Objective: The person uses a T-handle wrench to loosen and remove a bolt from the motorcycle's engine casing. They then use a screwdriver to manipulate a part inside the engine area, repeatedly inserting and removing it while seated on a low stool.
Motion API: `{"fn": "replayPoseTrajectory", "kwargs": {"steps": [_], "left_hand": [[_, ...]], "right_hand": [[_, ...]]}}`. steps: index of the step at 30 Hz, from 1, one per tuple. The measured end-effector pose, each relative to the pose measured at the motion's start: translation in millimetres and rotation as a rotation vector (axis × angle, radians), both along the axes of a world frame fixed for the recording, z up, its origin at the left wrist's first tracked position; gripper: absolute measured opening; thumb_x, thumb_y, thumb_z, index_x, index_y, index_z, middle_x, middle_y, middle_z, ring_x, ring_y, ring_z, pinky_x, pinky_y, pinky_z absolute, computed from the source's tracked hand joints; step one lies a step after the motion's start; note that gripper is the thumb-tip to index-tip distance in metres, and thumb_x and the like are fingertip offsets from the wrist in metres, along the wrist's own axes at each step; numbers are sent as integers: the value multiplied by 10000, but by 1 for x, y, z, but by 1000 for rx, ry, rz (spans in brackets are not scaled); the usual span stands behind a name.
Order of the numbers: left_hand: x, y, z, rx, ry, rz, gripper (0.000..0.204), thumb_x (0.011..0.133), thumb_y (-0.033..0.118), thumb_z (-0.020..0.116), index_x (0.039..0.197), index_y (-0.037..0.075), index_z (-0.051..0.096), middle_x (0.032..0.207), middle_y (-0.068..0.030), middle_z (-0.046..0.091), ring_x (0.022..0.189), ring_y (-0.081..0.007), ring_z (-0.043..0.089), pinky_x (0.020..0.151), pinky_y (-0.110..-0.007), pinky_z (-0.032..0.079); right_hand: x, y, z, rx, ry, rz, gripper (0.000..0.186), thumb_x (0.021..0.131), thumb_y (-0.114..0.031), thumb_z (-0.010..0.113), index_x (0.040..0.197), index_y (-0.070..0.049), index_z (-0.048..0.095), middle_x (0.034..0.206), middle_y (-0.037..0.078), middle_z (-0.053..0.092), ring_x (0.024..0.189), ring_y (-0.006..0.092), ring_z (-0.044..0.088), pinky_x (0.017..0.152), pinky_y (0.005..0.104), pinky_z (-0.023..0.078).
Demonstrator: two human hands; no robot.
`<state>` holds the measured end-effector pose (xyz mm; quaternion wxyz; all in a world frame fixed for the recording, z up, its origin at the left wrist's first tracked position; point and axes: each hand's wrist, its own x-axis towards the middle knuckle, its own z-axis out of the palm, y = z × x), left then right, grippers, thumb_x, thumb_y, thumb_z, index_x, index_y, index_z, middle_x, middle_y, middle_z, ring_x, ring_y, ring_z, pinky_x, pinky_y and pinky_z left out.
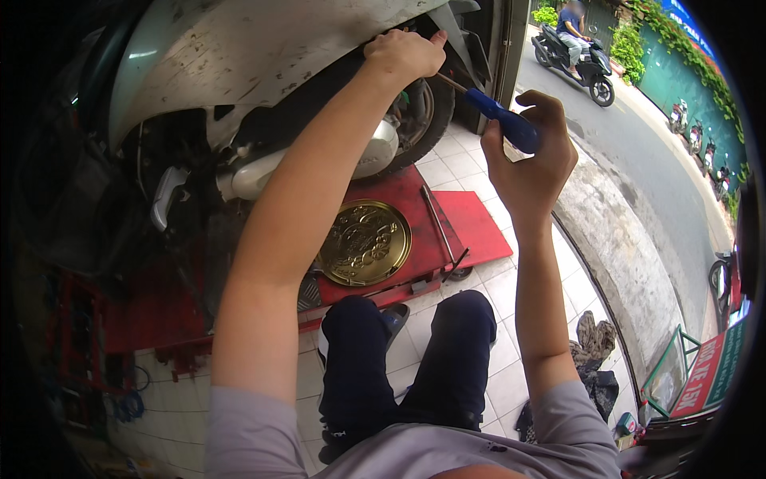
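Note:
A scooter with a scuffed silver body panel point(239, 48) stands at the upper left, its rear wheel point(435, 120) at the right end. My left hand point(405, 56) is curled closed at the panel's lower rear edge; whatever lies under its fingers is hidden. Between the thumb and fingers of my right hand point(542, 156) is the handle of a blue screwdriver point(503, 120). Its thin metal shaft points up and left, toward the area below my left hand, beside the dark rear fender point(467, 44). The tip cannot be made out.
Under the scooter is a red lift platform point(399, 185), carrying a round gold embossed tray point(365, 243) and a long metal rod tool point(439, 219). Crumpled dark cloth point(594, 351) lies on the white tiles at right. Beyond, a person rides a black scooter point(574, 60) on the street.

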<state>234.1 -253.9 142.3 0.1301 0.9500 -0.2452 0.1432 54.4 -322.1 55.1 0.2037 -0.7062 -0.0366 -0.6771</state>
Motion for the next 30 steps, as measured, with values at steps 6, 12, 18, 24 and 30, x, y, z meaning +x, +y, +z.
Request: {"fn": "replayPoseTrajectory", "kwargs": {"steps": [6, 12, 18, 24, 30], "left_hand": [[3, -2, -2, -20, 11, 1, 663, 975, 553, 252, 1295, 70, 576, 1349, -140, 535, 1292, -311, 460, 1043, -441, 367], [1, -7, -3, -6, 11, 5, 643, 977, 540, 264, 1309, 79, 566, 1371, -134, 516, 1317, -318, 425, 1054, -443, 347], [4, -6, -7, 13, -44, 30, 684, 969, 578, 247, 1264, 74, 604, 1322, -148, 558, 1275, -324, 479, 1057, -456, 371], [3, -8, -8, -34, -50, 37, 670, 971, 571, 255, 1260, 79, 607, 1308, -141, 567, 1290, -323, 455, 1064, -454, 357], [3, -8, -12, -93, -56, 50, 626, 972, 530, 307, 1290, 65, 581, 1393, -150, 482, 1319, -320, 408, 1083, -436, 321]], "right_hand": [[-3, 3, -1, 163, 180, 54, 306, 752, -130, 696, 1028, -63, 581, 639, 74, 616, 532, 150, 613, 526, 257, 464], [5, -4, -2, 13, -36, -27, 275, 817, -184, 688, 1044, -74, 579, 549, 59, 572, 434, 138, 538, 462, 252, 404], [-2, 0, -4, 175, 155, -52, 266, 799, -171, 696, 1021, -72, 587, 532, 55, 554, 450, 110, 524, 457, 246, 381], [9, -7, -10, 71, -59, -4, 213, 836, -168, 665, 1004, -56, 597, 524, 32, 521, 457, 86, 480, 466, 235, 353], [1, 0, -15, 282, 91, 113, 170, 862, -140, 631, 993, -38, 598, 535, 25, 520, 477, 55, 452, 479, 224, 349]]}}
